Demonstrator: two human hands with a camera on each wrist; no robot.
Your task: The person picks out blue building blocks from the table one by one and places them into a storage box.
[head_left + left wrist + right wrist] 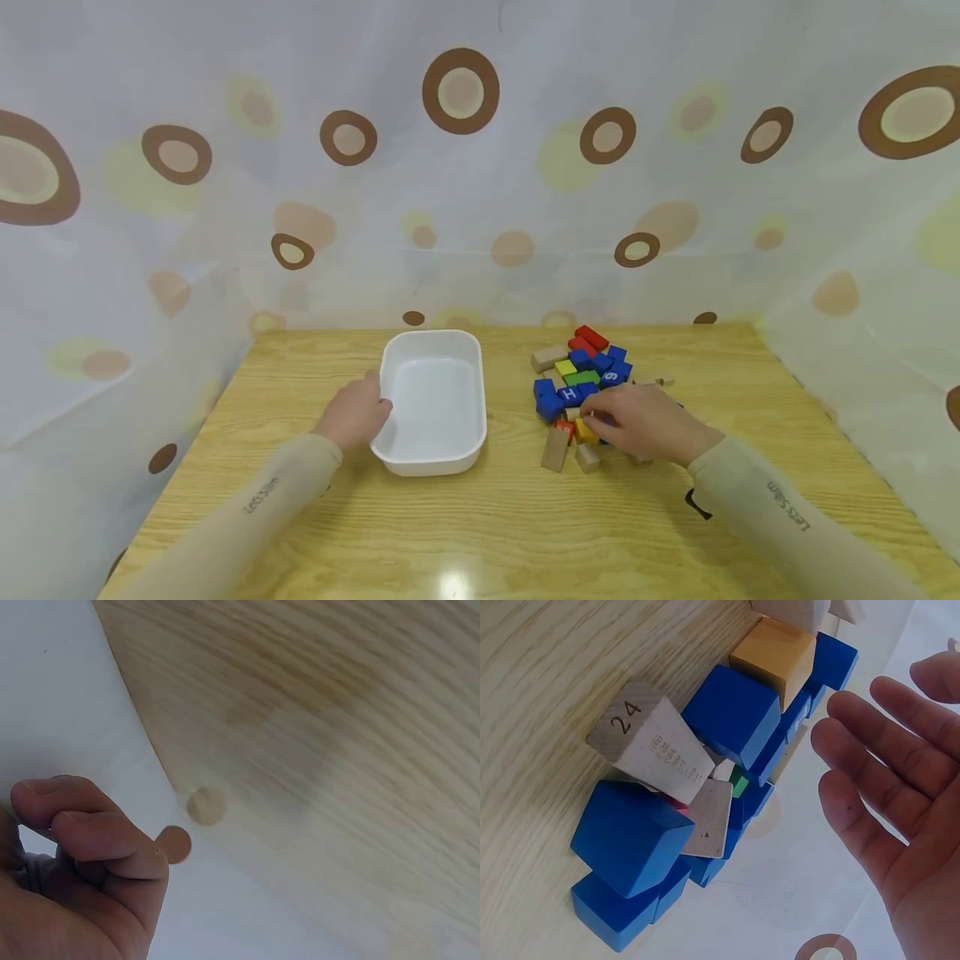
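The left hand (354, 414) is at the left side of a white plastic tub (435, 408), gripping its rim with thumb and fingers. Its fingers (105, 832) look curled in the left wrist view, where the tub is hidden. To the right, the other hand (648, 423) hovers over a heap of toy blocks, fingertips near a yellow block (587, 431). In the right wrist view its fingers (847, 806) are spread and loosely bent, holding nothing. Blue cubes (731, 712), a wooden block (656, 746) marked 24 and a yellow-orange block (772, 656) lie beside them.
Red blocks (592, 337) lie at the heap's back, with a green block (582, 379) in its middle. Plain wooden blocks (555, 448) mark its front edge. Behind the wooden table (450, 533) hangs a patterned white sheet (465, 183), which also runs along both sides.
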